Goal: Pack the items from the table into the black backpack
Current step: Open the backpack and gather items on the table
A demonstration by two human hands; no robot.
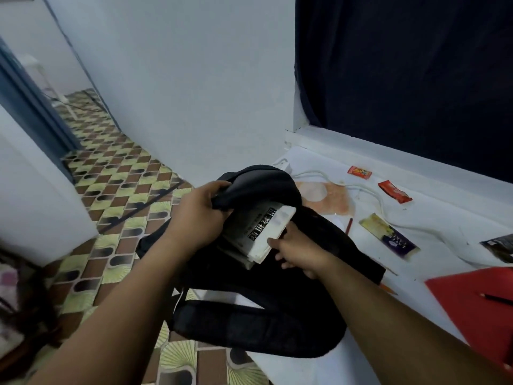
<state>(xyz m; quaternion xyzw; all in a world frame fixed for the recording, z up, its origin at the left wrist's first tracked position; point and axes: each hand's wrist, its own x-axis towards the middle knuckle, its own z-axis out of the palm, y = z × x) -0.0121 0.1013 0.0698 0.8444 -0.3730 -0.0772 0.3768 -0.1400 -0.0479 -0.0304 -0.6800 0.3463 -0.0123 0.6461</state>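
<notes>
Gripping the upper flap of the black backpack (277, 301) with left hand (198, 218), fingers curled over its rim, mouth held open at the table (444, 218) edge. Pinching the near corner of a white book (259, 232) with right hand (298, 252), book tilted, far end inside the opening. Lying right of that grip, well apart: purple wrapper (390, 237), red wrapper (394, 192), orange packet (359, 172), red folder (480, 309) under a pencil (497, 298).

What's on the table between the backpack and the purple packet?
Head view: a red pencil lies between the black backpack and the purple packet.
</notes>
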